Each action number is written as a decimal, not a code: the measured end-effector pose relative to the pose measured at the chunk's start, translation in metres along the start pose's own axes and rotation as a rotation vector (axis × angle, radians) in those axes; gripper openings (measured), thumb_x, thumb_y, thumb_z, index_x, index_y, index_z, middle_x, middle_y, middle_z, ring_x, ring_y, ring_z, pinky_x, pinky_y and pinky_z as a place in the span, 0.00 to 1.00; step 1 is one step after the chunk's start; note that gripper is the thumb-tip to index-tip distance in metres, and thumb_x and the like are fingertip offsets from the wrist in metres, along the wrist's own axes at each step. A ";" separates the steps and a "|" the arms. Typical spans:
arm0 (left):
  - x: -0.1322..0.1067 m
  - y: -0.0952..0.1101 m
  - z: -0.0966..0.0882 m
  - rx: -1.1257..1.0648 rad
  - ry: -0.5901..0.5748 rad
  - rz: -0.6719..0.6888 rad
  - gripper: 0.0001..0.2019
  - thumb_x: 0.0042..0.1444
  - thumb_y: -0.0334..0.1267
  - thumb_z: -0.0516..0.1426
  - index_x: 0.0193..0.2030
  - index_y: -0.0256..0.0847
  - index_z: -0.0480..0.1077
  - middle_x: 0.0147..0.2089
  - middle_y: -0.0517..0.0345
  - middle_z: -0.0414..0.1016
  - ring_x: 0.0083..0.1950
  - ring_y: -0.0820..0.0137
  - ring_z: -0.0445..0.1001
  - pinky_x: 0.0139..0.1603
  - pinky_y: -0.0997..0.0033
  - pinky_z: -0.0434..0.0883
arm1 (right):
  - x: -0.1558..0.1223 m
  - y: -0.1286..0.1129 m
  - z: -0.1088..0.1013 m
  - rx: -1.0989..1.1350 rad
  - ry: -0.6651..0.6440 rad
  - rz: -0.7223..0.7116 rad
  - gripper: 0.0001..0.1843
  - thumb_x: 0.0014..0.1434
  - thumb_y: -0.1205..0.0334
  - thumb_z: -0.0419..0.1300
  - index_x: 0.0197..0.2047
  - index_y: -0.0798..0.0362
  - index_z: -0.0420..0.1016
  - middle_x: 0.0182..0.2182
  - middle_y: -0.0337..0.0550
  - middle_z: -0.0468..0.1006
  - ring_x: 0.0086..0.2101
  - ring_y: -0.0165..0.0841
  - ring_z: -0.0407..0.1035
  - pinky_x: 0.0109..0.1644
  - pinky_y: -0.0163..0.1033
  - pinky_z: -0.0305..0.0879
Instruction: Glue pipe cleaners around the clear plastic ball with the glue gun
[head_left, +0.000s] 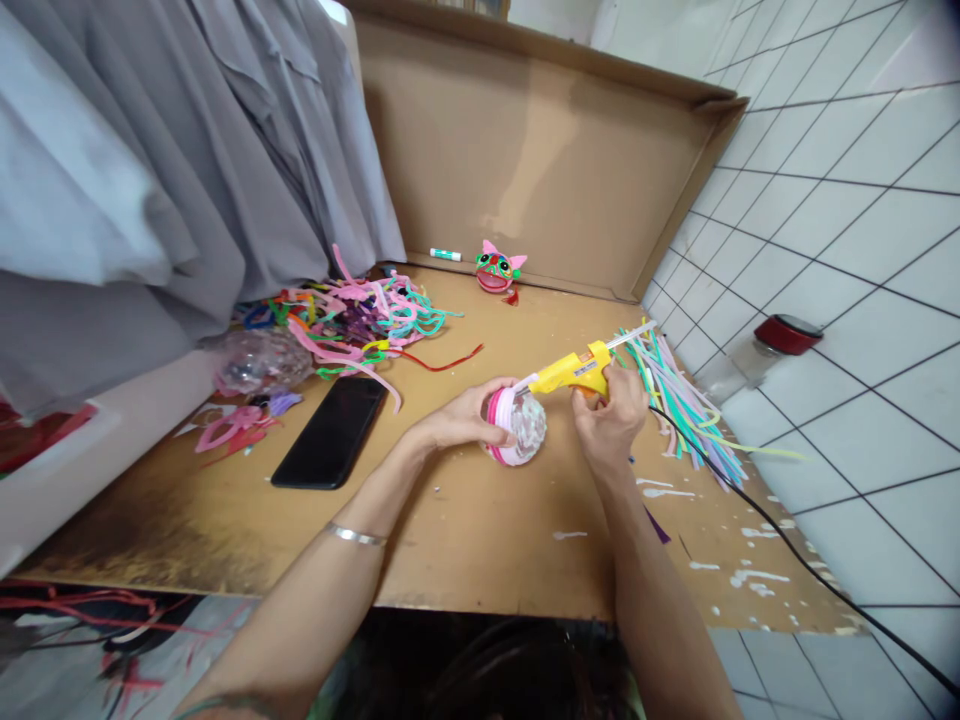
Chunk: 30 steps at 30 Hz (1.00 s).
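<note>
My left hand (459,418) is wrapped round a clear ball (519,428) partly covered with pink pipe cleaner, holding it just above the brown board (480,520). My right hand (609,420) grips a yellow glue gun (574,371), its nozzle touching the top of the ball. The gun's black cord (780,540) trails off to the right over the tiles.
A black phone (331,432) lies left of my hands. Tangled coloured pipe cleaners (360,315) and a clear bag (259,362) sit at the far left, straight pipe cleaners (675,395) at the right edge. A small finished figure (496,268) and a marker (445,254) stand by the cardboard wall (540,160).
</note>
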<state>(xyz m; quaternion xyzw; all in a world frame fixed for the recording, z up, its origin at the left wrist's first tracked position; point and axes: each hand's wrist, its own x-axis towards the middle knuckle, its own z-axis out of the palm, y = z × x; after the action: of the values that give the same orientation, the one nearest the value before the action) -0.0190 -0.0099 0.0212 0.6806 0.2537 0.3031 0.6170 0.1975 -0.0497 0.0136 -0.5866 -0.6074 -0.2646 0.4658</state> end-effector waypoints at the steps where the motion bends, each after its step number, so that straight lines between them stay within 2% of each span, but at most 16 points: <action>1: 0.000 0.000 0.000 -0.002 0.000 0.002 0.34 0.35 0.33 0.67 0.53 0.36 0.67 0.47 0.55 0.73 0.45 0.66 0.70 0.49 0.68 0.67 | 0.000 0.000 0.000 0.000 0.000 0.002 0.15 0.53 0.62 0.56 0.45 0.53 0.69 0.37 0.48 0.73 0.42 0.44 0.68 0.44 0.46 0.62; 9: 0.000 -0.004 -0.001 -0.024 0.017 -0.005 0.36 0.34 0.31 0.67 0.56 0.36 0.66 0.49 0.54 0.73 0.47 0.65 0.72 0.51 0.67 0.68 | 0.000 -0.001 0.001 0.024 0.023 0.057 0.13 0.53 0.62 0.57 0.44 0.53 0.70 0.37 0.47 0.73 0.41 0.42 0.67 0.44 0.46 0.63; 16: 0.001 -0.003 -0.001 -0.001 -0.001 0.009 0.34 0.35 0.32 0.68 0.54 0.36 0.67 0.47 0.55 0.74 0.45 0.65 0.72 0.49 0.68 0.68 | 0.000 -0.001 0.000 0.008 -0.006 0.006 0.14 0.53 0.63 0.56 0.44 0.53 0.70 0.36 0.46 0.72 0.41 0.43 0.68 0.44 0.46 0.63; 30: 0.000 -0.001 0.000 0.001 0.002 -0.003 0.34 0.35 0.33 0.67 0.53 0.37 0.67 0.47 0.55 0.72 0.45 0.67 0.70 0.49 0.69 0.67 | 0.001 -0.001 0.000 0.024 -0.001 0.034 0.14 0.53 0.62 0.56 0.44 0.52 0.69 0.36 0.46 0.73 0.40 0.42 0.68 0.45 0.46 0.63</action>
<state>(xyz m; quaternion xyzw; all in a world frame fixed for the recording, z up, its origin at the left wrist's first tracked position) -0.0192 -0.0094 0.0204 0.6802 0.2554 0.3026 0.6169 0.1966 -0.0493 0.0145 -0.5915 -0.6006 -0.2490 0.4769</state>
